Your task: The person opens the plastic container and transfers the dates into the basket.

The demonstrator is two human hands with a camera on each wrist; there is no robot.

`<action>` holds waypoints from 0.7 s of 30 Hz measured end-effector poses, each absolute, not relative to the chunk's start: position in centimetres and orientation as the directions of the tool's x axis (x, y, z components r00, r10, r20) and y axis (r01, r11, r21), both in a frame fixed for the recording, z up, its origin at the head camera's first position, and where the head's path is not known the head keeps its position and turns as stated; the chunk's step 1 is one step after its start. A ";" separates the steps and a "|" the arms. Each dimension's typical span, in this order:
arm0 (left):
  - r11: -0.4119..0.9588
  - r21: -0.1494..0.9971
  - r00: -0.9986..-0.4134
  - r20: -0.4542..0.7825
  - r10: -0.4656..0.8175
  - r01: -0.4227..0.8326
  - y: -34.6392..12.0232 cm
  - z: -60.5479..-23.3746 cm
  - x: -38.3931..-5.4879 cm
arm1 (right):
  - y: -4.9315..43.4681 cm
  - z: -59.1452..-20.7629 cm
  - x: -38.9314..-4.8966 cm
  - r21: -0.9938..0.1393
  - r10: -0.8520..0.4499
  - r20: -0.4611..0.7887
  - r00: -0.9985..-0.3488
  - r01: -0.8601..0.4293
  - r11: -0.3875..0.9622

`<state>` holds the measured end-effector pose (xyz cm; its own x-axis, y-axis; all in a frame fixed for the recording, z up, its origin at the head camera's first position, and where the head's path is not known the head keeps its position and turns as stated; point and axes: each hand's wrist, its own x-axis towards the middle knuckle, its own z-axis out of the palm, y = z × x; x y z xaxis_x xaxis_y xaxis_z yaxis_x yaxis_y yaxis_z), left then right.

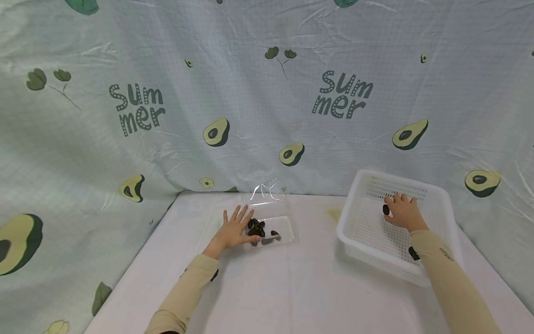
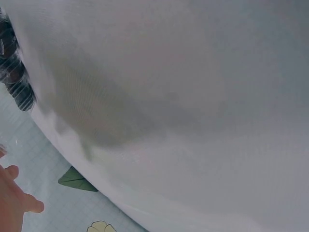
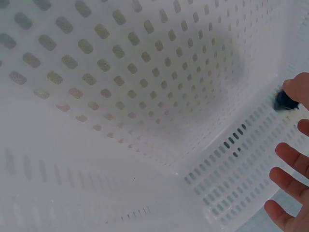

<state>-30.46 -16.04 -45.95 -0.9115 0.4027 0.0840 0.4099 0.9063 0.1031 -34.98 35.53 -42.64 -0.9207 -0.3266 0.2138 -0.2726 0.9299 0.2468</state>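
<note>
Avocado-printed sheeting [image 1: 250,97] backs a splayed left hand [image 1: 232,232] and a right hand [image 1: 404,214] pinching a dark piece [image 1: 385,210] between its fingertips [image 3: 296,88].

Held piece [image 1: 385,209]: partly covered by the right hand [image 1: 403,213]; too small to identify.
Right hand: cut off by the right edge of the right wrist view.
Left hand [image 1: 232,232]: cut off at the left edge of the left wrist view; whether it touches the clear container [image 1: 285,227] cannot be told.
Dark pieces [image 1: 255,227]: overlapping, partly behind the left hand, uncountable.
Clear lid [image 1: 267,198]: see-through, its outline hard to trace.
White basket [image 1: 349,202]: partly hidden behind the right sleeve [image 1: 454,283].
Sleeve print [image 1: 446,253]: too small to read.
Left sleeve [image 1: 183,292]: runs off the head view's bottom edge.
</note>
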 end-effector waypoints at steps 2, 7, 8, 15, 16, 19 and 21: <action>0.907 0.104 -0.913 0.079 0.401 0.407 -16.1 -46.0 -30.5 | 35.6 -42.6 -35.0 0.257 -0.327 0.217 -0.920 -0.270 0.928; 0.907 0.109 -0.913 0.079 0.399 0.406 -16.1 -46.0 -30.6 | 35.6 -42.6 -35.0 0.271 -0.333 0.213 -0.919 -0.272 0.923; 0.907 0.111 -0.913 0.078 0.400 0.407 -16.1 -46.1 -30.6 | 35.6 -42.6 -34.9 0.270 -0.334 0.208 -0.919 -0.274 0.923; 0.903 0.111 -0.909 0.078 0.409 0.416 -16.1 -46.1 -30.7 | 35.6 -42.1 -34.6 0.221 -0.322 0.190 -0.927 -0.279 0.934; 0.902 0.112 -0.909 0.079 0.410 0.417 -16.1 -46.1 -30.6 | 35.5 -42.0 -34.6 0.210 -0.320 0.196 -0.927 -0.279 0.937; 0.899 0.115 -0.906 0.086 0.414 0.422 -16.1 -46.0 -30.6 | 35.3 -41.5 -34.6 0.173 -0.323 0.225 -0.919 -0.289 0.942; 0.899 0.113 -0.905 0.090 0.415 0.423 -16.1 -46.0 -30.6 | 35.0 -41.0 -34.5 0.163 -0.342 0.250 -0.906 -0.309 0.937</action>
